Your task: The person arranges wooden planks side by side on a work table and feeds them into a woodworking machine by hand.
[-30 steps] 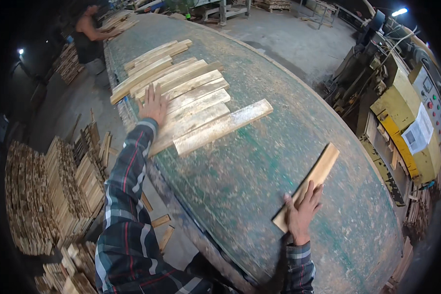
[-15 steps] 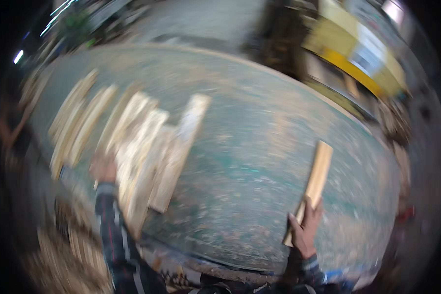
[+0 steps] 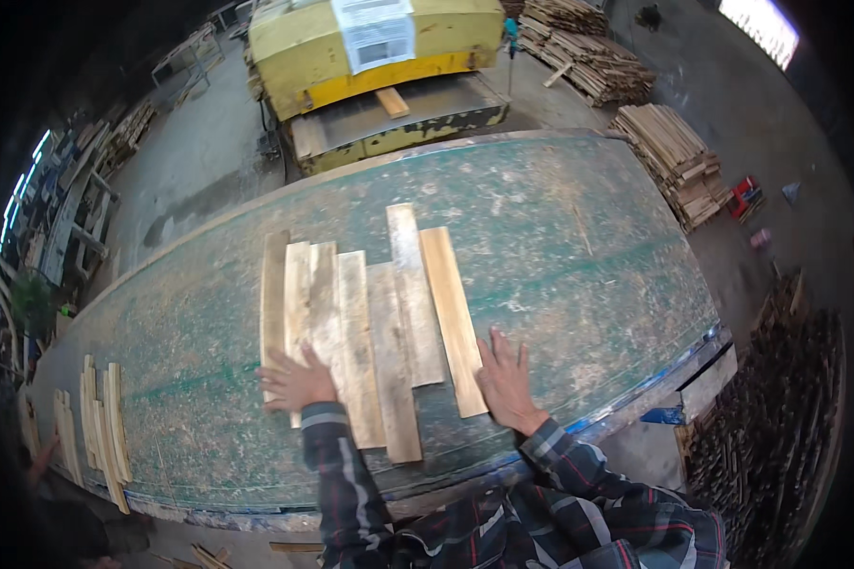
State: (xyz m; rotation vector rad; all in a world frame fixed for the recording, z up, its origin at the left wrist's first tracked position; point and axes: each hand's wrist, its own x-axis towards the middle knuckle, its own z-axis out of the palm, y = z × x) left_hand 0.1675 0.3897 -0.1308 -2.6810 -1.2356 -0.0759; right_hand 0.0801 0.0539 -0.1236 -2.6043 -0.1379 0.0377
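Several pale wooden boards [image 3: 351,341] lie side by side, staggered at their ends, on a worn green tabletop [image 3: 588,294]. My left hand [image 3: 299,379] rests with spread fingers on the left boards of this row. My right hand [image 3: 508,384], fingers apart, touches the outer side of a yellower board [image 3: 453,318] at the row's right end. More narrow boards [image 3: 104,422] lie in separate groups along the left of the tabletop.
A yellow machine [image 3: 380,38] stands beyond the table's far edge. Stacked timber [image 3: 664,161] sits on the floor at the right, with a dark bundle [image 3: 759,408] nearer me. Part of another person's hand and arm [image 3: 46,455] shows at the far left.
My view has swung right toward the yellow machine. The separate board in my right hand has moved left against the row, and that hand's grip has opened. Several boards now sit apart at left.
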